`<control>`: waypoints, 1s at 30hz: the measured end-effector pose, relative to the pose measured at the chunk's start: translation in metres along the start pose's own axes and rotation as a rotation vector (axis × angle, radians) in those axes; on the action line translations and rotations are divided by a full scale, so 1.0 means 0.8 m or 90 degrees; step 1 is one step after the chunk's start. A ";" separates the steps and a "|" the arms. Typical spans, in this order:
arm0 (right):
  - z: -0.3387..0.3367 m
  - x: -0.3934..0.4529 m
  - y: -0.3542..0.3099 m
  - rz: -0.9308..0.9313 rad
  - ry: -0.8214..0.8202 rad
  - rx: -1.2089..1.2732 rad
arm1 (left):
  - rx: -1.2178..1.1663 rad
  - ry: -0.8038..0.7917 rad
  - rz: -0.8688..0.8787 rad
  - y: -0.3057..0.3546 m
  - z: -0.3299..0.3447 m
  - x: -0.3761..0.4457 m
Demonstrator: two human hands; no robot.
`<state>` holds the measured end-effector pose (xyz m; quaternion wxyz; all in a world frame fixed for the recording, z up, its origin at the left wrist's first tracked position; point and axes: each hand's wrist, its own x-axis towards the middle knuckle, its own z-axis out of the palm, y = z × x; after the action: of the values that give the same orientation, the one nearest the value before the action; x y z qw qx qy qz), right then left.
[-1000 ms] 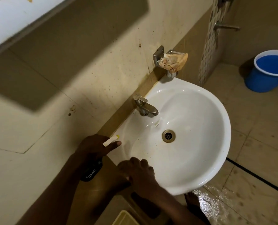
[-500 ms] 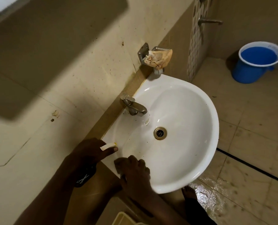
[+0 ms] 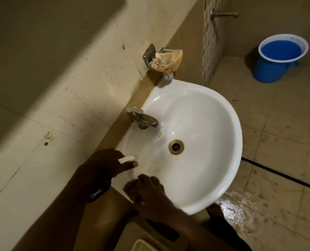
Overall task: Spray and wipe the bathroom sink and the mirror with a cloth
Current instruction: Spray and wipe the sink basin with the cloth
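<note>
The white sink hangs on the tiled wall, with a metal tap and a drain; dark specks dot the basin. My left hand grips a dark spray bottle at the sink's left corner, its white nozzle pointing into the basin. My right hand presses on the near rim, fingers curled over a dark cloth that is mostly hidden. The mirror is out of view.
A crumpled stained rag sits on a metal wall holder above the sink. A blue bucket stands on the floor at the far right, below a wall tap. The floor beside the sink is wet.
The view has dropped, and the mirror's edge has left the top. Both hands stay at nearly the same spots on the sink's near left rim.
</note>
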<state>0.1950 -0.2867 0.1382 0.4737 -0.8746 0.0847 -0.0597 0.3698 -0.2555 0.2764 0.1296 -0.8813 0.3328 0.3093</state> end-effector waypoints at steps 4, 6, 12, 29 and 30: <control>-0.002 0.012 0.024 0.038 -0.023 -0.024 | 0.076 0.050 0.097 -0.013 0.013 0.013; 0.001 0.057 0.013 0.111 0.053 0.015 | 0.041 0.039 0.091 -0.014 0.012 0.021; -0.006 0.036 0.021 0.045 -0.057 0.005 | 0.052 0.034 0.059 -0.013 0.016 0.022; -0.004 0.004 0.028 0.058 -0.095 -0.047 | 0.206 0.172 0.147 0.012 0.017 0.037; -0.001 0.021 0.030 0.093 -0.088 -0.052 | 0.194 0.182 0.148 0.013 0.015 0.037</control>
<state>0.2091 -0.3037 0.1186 0.4451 -0.8869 0.1177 0.0387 0.3747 -0.2728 0.2480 0.1763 -0.8421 0.4900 0.1404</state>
